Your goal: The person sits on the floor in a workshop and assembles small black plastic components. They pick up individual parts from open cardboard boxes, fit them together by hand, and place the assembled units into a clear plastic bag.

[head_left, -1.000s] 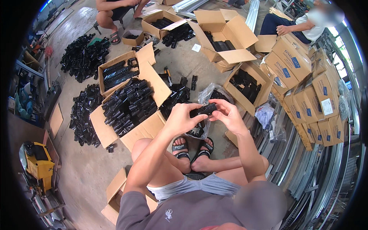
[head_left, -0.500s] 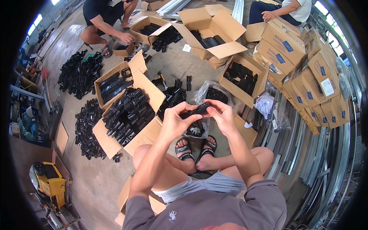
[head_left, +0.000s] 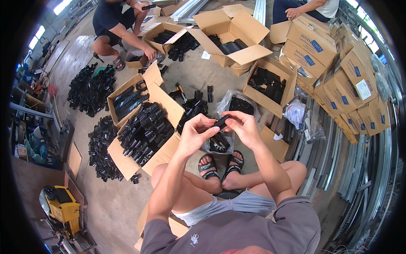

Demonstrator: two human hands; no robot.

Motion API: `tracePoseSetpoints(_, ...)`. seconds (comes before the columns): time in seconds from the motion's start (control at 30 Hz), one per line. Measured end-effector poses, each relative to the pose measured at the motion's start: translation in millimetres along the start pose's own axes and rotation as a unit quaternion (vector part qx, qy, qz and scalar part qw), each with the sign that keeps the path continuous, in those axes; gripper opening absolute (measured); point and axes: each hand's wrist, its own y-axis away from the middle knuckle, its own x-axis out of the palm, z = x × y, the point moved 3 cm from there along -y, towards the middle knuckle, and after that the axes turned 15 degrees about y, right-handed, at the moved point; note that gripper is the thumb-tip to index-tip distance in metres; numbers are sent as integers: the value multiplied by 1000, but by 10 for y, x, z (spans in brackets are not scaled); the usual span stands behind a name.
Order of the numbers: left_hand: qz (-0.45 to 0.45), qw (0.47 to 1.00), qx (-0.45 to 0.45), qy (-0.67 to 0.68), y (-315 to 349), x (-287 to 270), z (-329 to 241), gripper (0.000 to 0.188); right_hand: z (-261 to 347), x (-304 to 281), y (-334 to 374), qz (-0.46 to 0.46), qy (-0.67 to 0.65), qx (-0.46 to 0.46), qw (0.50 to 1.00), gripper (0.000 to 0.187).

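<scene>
A short, glossy black plastic piece (head_left: 220, 122) is held up in front of me between both hands. My left hand (head_left: 197, 132) grips its left end with thumb and fingers. My right hand (head_left: 240, 125) pinches the other end. Just below the hands, an open clear bag (head_left: 229, 149) of small black parts lies near my sandals, partly hidden by my fingers. Another clear bag (head_left: 223, 103) with small black parts sits just beyond them. To the left, an open carton (head_left: 159, 160) is heaped with black pieces like the held one.
Loose heaps of black pieces (head_left: 91, 89) cover the floor at left. Open cartons (head_left: 270, 106) stand ahead, with stacked closed cartons (head_left: 354, 91) and long metal profiles (head_left: 334, 158) on the right. A co-worker (head_left: 111, 21) crouches far left; another person (head_left: 304, 9) sits far right.
The black piece has turned slightly between my fingers, and both hands stay on it. The far-left co-worker's raised hand now shows a black piece. The whole view has shifted a little.
</scene>
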Motion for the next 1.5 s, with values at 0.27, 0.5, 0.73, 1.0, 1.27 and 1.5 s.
tracePoseSetpoints(0.27, -20, 999, 50, 3, -19, 25, 13, 21, -14, 78, -9, -54, -75, 8, 996, 37)
tracePoseSetpoints(0.5, -51, 997, 52, 24, 3, 74, 73, 22, -59, 261, 2, -91, -161, 23, 982, 35)
tracePoseSetpoints(0.73, -55, 992, 115, 12, 21, 133, 61, 21, -13, 234, 3, -108, -144, 19, 984, 34)
tracePoseSetpoints(1.0, -54, 993, 54, 89, 57, 130, 26, 22, 136, 193, 48, -94, -118, 25, 988, 33)
tracePoseSetpoints(1.27, -93, 987, 121, 55, 69, 101, 65, 23, 61, 251, -3, -113, -105, 32, 988, 34)
tracePoseSetpoints(1.5, -49, 995, 83, 36, 69, 129, 36, 26, 88, 221, -23, -104, -152, 59, 981, 32)
